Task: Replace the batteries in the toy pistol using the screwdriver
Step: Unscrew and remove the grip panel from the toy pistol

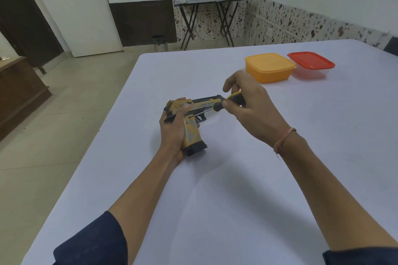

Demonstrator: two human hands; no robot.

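Head view shows the left hand (173,133) closed around the grip of the toy pistol (189,114), holding it just above the white tabletop (237,189) with the barrel pointing to the right. The right hand (247,109) holds the screwdriver (224,103) by its black and yellow handle, between thumb and fingers. The thin metal shaft goes down-left and its tip touches the pistol near the trigger. Further away on the tabletop stand an orange container (269,68) and a red-lidded container (311,64), side by side, both closed.
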